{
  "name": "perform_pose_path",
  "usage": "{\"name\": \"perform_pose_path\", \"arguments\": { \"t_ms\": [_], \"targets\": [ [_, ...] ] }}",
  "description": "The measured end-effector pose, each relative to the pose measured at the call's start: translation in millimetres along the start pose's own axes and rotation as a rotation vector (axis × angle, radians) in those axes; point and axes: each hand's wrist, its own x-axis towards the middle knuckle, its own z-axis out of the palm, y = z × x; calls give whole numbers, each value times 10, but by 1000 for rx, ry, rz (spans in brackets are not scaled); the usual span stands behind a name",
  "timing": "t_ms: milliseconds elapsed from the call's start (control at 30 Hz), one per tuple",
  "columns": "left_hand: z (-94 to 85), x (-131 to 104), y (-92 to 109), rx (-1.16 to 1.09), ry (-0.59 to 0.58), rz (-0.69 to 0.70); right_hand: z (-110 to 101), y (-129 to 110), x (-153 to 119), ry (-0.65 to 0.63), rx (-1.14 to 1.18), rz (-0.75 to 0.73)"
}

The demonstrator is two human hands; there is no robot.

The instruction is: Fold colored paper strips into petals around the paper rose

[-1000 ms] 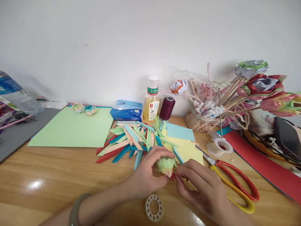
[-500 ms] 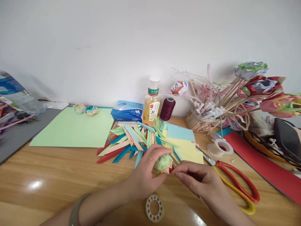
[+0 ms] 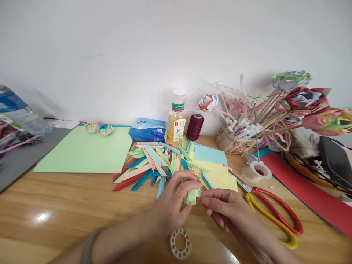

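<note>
My left hand (image 3: 176,200) is wrapped round a small light green paper flower (image 3: 191,197), its fingers covering much of it. Close on the right, my right hand (image 3: 221,205) pinches at the flower's right edge; whatever lies between thumb and forefinger is too small to make out. Behind my hands spreads a pile of folded paper strips (image 3: 150,161) in red, blue, green and peach. A roll of clear tape (image 3: 180,244) lies in front of them on the table.
Scissors (image 3: 275,212) and a white spool (image 3: 257,172) lie right. Behind are a bottle (image 3: 176,121), tissue pack (image 3: 148,130), maroon thread (image 3: 195,127) and a basket (image 3: 233,143) of pens and paper flowers. Left, two small paper flowers (image 3: 106,129) rest on green paper (image 3: 85,150).
The flower has turned in my left hand, whose fingers now reach further over it. My right hand's lower fingers have spread a little; its pinch remains beside the flower.
</note>
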Motion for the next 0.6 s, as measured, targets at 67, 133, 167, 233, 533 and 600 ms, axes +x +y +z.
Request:
{"name": "perform_pose_path", "arguments": {
  "t_ms": [67, 133, 167, 233, 533, 600],
  "targets": [
    [3, 3, 3, 28, 11, 20, 2, 9, 2, -11, 51, 12],
    [7, -3, 3, 39, 18, 19, 13, 15, -11, -25, 83, 10],
    [10, -11, 1, 38, 21, 9, 22, 16, -19, -25, 93, 3],
    [17, -31, -7, 22, 22, -23, 44, 14, -37, -16, 99, -26],
    [53, -37, -34, 58, 2, 5, 28, 46, -42, 20, -69, -211],
    [58, -32, -35, 93, 2, 37, 18, 62, -30, 26, -103, -242]
  ]
}}
